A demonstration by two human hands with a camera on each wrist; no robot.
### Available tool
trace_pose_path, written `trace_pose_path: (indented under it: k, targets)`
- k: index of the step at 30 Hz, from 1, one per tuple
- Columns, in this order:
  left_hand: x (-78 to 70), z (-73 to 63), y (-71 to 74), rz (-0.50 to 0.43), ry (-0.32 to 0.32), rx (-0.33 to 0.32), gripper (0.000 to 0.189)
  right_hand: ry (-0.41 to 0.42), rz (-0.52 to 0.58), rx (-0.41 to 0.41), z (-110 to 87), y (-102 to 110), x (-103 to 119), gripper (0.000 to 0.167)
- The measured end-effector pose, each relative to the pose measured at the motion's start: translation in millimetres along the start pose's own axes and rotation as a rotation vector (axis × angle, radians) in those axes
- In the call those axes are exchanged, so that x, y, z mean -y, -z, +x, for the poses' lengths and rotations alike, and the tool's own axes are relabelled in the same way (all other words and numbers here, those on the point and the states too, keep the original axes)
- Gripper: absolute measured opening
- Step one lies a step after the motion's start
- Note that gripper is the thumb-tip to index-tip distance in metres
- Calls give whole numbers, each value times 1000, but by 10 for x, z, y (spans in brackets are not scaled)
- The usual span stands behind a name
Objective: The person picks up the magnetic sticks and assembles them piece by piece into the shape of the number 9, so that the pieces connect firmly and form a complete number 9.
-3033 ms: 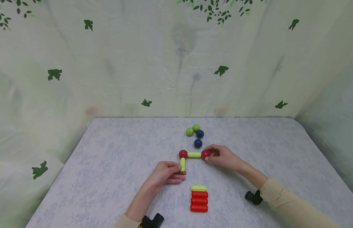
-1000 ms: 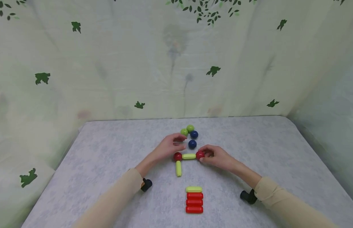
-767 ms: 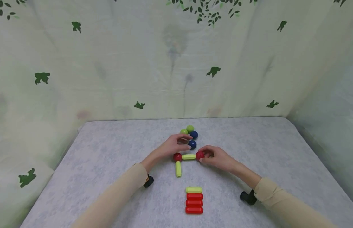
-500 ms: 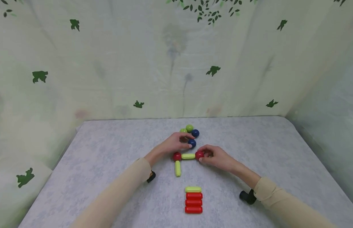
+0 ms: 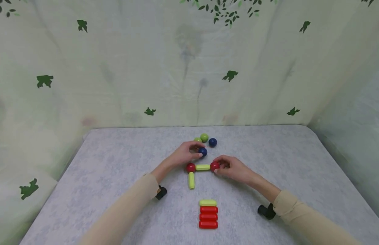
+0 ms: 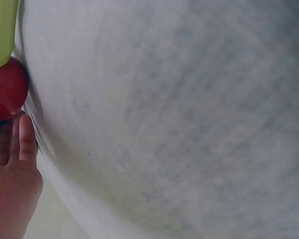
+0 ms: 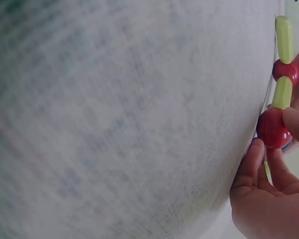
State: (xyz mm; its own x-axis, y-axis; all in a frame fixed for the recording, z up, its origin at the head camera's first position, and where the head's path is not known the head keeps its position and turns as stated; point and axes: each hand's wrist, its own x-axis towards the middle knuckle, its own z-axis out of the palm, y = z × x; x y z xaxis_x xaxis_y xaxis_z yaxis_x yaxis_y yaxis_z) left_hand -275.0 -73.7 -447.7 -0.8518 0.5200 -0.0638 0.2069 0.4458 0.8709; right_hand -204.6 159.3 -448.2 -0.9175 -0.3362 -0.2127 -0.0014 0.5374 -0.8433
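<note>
My left hand (image 5: pixel 185 153) pinches a dark blue ball (image 5: pixel 203 151) between thumb and fingers, just beyond the L-shaped piece. That piece joins a red ball (image 5: pixel 191 167) at the corner, a yellow-green rod (image 5: pixel 191 180) pointing toward me, and a second yellow-green rod (image 5: pixel 203 167) running right to another red ball (image 5: pixel 214 166). With thumb and fingertips, my right hand (image 5: pixel 233 168) grips this right-hand red ball, seen closer in the right wrist view (image 7: pixel 274 128). In the left wrist view the corner red ball (image 6: pixel 7 89) hides most of the blue one behind it.
Another dark blue ball (image 5: pixel 212 142) lies behind, near two green balls, one (image 5: pixel 204 137) in plain view and one (image 5: pixel 197 139) partly behind my left fingers. Nearer me, a yellow-green rod (image 5: pixel 208 202) lines up with several red rods (image 5: pixel 208 217). A cloth backdrop (image 5: pixel 140 68) rises behind the table (image 5: pixel 122 163).
My left hand let go of the near yellow-green rod, moved up to the blue balls and took the nearer one, shifting it slightly left. The other blue ball shifted right. My right hand stayed put.
</note>
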Motion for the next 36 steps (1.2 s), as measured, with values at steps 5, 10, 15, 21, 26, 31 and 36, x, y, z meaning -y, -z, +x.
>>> trace_pose_path:
  k: [5,10,15,21,26,31,36]
  targets:
    - [-29,-96,38,-56,7,-25,38,-10,-1,-5,0,-12,-5,34]
    - [-118,-228,56,-86,-27,-82,38,-16,-4,-9,11,-19,-17,34]
    - [-218,-389,17,-66,-80,-151,36,-20,-3,-13,10,-20,-34,34]
    - [-335,-642,-3,-74,-89,-175,37,3,-17,-13,12,-25,-24,33]
    - [-396,-863,-22,-64,-20,-183,36,8,-21,-16,6,-25,-20,33]
    - [-429,-1060,-54,-61,40,-207,36,-4,-30,-23,4,-24,-17,34]
    - [-435,-1240,-88,-108,126,-181,37,3,-26,-16,7,-23,-21,34]
